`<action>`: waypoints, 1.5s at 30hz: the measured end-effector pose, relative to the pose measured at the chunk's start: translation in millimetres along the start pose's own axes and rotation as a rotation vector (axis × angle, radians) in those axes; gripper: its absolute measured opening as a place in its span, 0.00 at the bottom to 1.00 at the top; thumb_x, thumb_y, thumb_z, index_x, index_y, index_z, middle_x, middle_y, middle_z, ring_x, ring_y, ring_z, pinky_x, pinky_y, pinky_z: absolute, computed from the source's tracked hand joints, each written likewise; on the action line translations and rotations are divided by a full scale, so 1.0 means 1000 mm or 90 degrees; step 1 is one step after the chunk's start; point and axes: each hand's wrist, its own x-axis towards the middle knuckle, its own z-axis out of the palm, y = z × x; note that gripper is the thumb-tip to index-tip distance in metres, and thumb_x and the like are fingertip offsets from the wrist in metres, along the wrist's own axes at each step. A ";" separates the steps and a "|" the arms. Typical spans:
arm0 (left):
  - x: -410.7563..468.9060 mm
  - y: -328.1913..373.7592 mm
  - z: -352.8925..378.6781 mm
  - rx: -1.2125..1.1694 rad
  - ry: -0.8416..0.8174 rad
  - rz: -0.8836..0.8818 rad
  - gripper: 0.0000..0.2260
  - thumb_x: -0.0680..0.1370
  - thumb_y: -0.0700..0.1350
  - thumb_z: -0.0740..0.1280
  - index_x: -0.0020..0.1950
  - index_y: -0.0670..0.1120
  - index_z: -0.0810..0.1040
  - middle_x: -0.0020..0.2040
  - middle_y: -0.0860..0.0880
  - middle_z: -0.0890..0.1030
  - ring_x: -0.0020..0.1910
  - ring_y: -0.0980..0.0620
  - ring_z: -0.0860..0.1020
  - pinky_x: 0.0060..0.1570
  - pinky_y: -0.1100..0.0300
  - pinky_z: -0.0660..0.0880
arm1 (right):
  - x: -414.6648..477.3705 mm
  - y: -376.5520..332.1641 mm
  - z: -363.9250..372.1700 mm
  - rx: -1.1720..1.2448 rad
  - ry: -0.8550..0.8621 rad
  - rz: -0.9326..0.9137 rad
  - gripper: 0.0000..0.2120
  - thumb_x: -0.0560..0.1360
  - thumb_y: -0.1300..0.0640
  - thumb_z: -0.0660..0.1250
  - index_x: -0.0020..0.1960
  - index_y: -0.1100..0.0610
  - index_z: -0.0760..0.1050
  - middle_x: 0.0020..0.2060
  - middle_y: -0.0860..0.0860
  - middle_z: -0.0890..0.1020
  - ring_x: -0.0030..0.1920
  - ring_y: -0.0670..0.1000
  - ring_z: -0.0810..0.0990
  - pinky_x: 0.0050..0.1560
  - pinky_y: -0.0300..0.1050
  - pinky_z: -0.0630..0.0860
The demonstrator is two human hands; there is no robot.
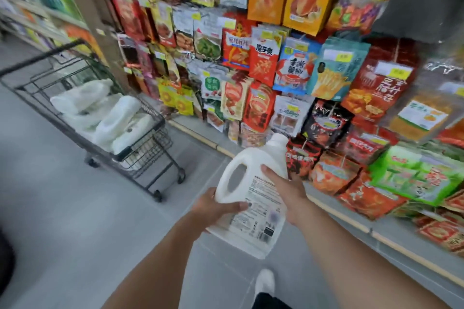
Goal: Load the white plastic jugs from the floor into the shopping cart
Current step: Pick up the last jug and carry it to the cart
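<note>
Blurred label print on the jug [251, 198]; jugs in the cart [140, 155] smeared together.

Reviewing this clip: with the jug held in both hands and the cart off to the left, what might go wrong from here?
1. The shopping cart already holds several white jugs heaped near its rim, so another could slide off.
2. Left hand and right hand clasp the jug by its smooth body, not the handle; it may slip.
3. Hanging snack packets sit close beside the jug and could be knocked.

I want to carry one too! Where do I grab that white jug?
Probably by the handle loop on the white jug, reaching in from its left side. The opening there looks made for fingers; the rest of the body is wide and smooth.
</note>
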 end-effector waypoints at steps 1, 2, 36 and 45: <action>0.001 -0.001 -0.013 -0.013 0.010 -0.010 0.26 0.64 0.59 0.88 0.56 0.56 0.80 0.52 0.56 0.87 0.49 0.55 0.85 0.44 0.57 0.83 | 0.006 -0.002 0.017 -0.011 -0.014 0.004 0.49 0.53 0.33 0.88 0.68 0.48 0.77 0.57 0.51 0.87 0.56 0.58 0.87 0.63 0.61 0.83; 0.004 -0.004 -0.026 -0.020 0.020 -0.017 0.24 0.66 0.58 0.87 0.54 0.56 0.79 0.50 0.56 0.86 0.47 0.56 0.84 0.39 0.59 0.82 | 0.012 -0.004 0.033 -0.023 -0.031 -0.001 0.47 0.55 0.33 0.87 0.68 0.50 0.76 0.56 0.51 0.86 0.55 0.57 0.86 0.59 0.58 0.84; 0.208 0.036 -0.434 -0.105 0.161 -0.178 0.31 0.63 0.65 0.86 0.61 0.57 0.81 0.57 0.52 0.86 0.54 0.47 0.86 0.50 0.48 0.87 | 0.206 -0.137 0.504 -0.145 -0.226 0.042 0.37 0.67 0.42 0.85 0.68 0.53 0.72 0.51 0.50 0.83 0.50 0.55 0.86 0.56 0.56 0.84; 0.295 0.007 -0.576 -0.094 0.091 -0.121 0.53 0.62 0.67 0.85 0.82 0.50 0.70 0.75 0.50 0.76 0.71 0.42 0.78 0.70 0.45 0.79 | 0.236 -0.136 0.639 -0.126 -0.137 0.083 0.28 0.70 0.45 0.84 0.61 0.53 0.74 0.48 0.51 0.84 0.46 0.53 0.86 0.42 0.47 0.82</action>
